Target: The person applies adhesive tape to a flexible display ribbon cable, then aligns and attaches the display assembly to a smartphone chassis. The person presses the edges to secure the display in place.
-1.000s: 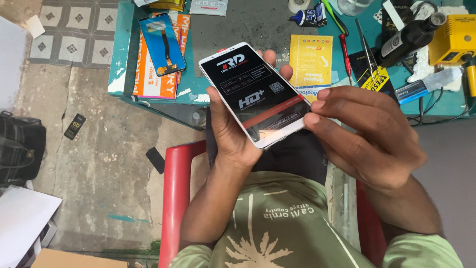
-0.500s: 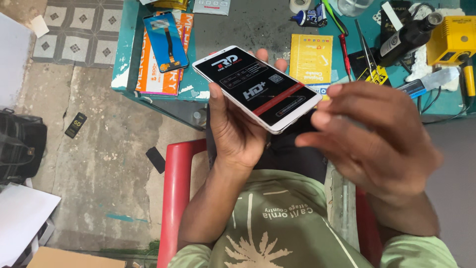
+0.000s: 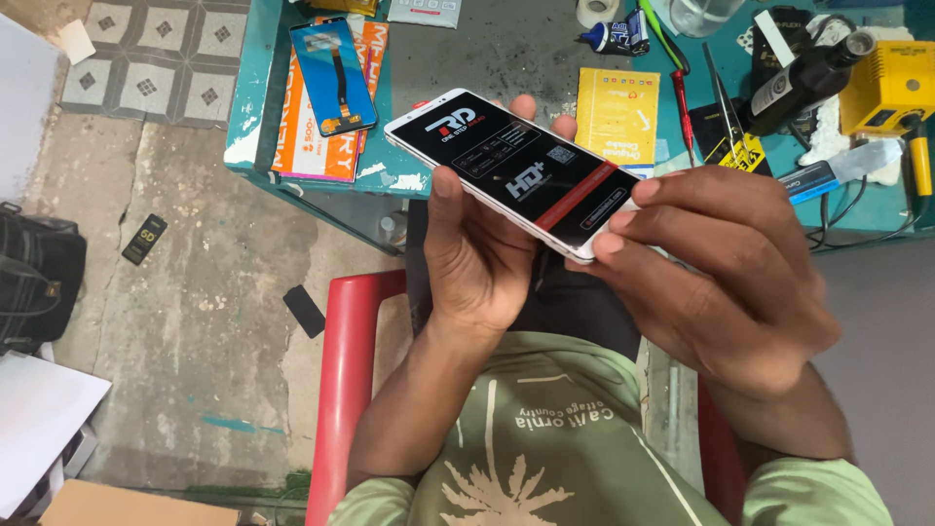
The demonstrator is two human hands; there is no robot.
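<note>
Both hands, left (image 3: 482,268) and right (image 3: 716,268), grip a glossy white-edged phone (image 3: 516,173) above the cluttered teal table (image 3: 255,107), yellow packet (image 3: 617,115) behind.

From my feed: rough concrete floor (image 3: 195,321), patterned tiles (image 3: 146,58) in the top-left corner, a teal workbench (image 3: 255,107) up top, a red plastic chair (image 3: 346,390) below. Even daylight everywhere.

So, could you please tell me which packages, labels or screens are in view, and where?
Phone: in the left hand, right hand at its near end; white edge, black film, red stripe.
Loose screen: table's left end, on an orange-and-white packet; blue.
Yellow packet: on the table beyond the phone.
</note>
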